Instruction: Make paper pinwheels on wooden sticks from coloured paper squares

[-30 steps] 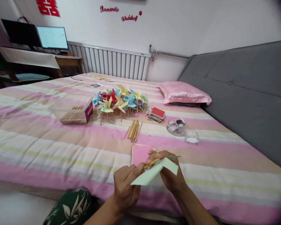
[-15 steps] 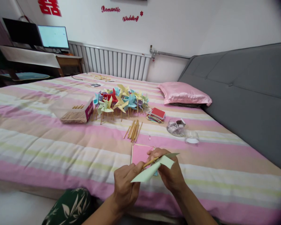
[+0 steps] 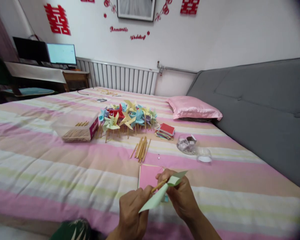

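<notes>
Gripping a thin stick (image 3: 159,186) in the curled left hand (image 3: 133,210) and pinching light-green paper (image 3: 155,199) at its far end with the right hand (image 3: 182,195), over the near side of the pink sheet (image 3: 147,179). Could tear or crease the paper by pressing too hard, or skew the stick by twisting unevenly. Might scatter the tiny bits (image 3: 158,158) beyond the pink sheet by tugging the bedcover (image 3: 90,166).

A pink satin pillow (image 3: 193,107) lies beside the gray headboard (image 3: 255,95). Below red "Romantic Wedding" lettering (image 3: 138,37) and a framed picture (image 3: 136,9) runs a radiator (image 3: 121,78); left of it stand a lit monitor (image 3: 61,54) and a dark monitor (image 3: 31,50).
</notes>
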A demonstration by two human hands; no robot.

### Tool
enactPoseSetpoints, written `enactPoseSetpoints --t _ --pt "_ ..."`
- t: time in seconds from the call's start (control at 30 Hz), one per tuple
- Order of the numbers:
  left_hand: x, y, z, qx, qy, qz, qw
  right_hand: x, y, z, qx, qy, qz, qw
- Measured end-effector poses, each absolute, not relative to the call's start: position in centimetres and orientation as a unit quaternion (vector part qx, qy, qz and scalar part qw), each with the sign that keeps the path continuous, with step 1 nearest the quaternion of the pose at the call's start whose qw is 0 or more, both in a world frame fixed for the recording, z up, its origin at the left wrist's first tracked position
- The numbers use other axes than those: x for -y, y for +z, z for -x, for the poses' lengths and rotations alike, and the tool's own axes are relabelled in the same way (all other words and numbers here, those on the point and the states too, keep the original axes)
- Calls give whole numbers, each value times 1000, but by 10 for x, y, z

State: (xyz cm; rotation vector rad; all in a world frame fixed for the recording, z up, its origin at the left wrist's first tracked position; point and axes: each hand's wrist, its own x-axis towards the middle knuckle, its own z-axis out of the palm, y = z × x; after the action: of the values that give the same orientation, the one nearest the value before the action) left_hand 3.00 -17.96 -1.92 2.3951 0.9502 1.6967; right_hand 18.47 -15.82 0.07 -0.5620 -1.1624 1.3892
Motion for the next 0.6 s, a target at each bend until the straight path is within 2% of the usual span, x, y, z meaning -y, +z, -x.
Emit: enactPoseSetpoints --t 0.2,0.6 --pt "181 -20 -30 -315 539 -780 41 159 2 -184 482 611 242 580" --pt "181 -20 -33 -301 564 -766 66 156 6 -187 540 531 280 590"
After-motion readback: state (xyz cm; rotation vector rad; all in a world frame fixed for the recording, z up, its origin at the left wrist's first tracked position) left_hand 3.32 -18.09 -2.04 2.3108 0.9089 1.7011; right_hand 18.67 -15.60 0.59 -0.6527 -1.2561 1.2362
